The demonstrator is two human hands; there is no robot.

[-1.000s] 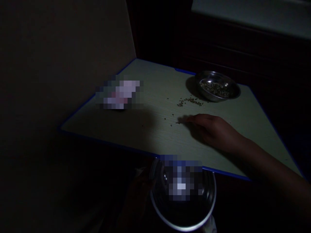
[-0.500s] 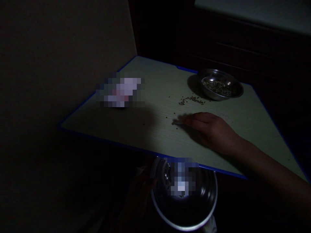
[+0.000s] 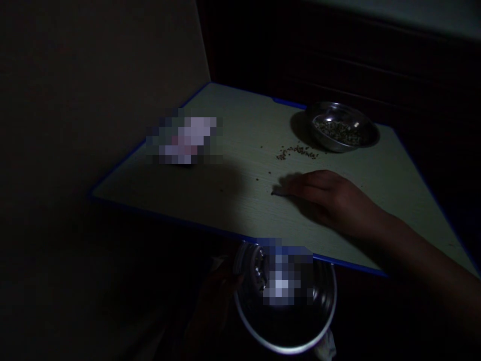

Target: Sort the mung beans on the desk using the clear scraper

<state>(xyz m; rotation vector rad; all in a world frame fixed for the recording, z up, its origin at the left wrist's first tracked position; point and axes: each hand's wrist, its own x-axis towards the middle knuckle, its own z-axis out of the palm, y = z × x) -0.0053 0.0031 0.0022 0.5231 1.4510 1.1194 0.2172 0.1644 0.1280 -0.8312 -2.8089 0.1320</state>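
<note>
This looked like a home, seemingly a dim corner of a domestic room, though the gloom hid whether it was a kitchen. A blue-edged table stood beside a plain wall, bearing an everyday metal bowl of seed-like grains. Behind was a dark front, resembling household cabinetry, beneath a pale top.

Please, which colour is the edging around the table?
The edging is blue; it shows best in the head view, along the near side.
</note>
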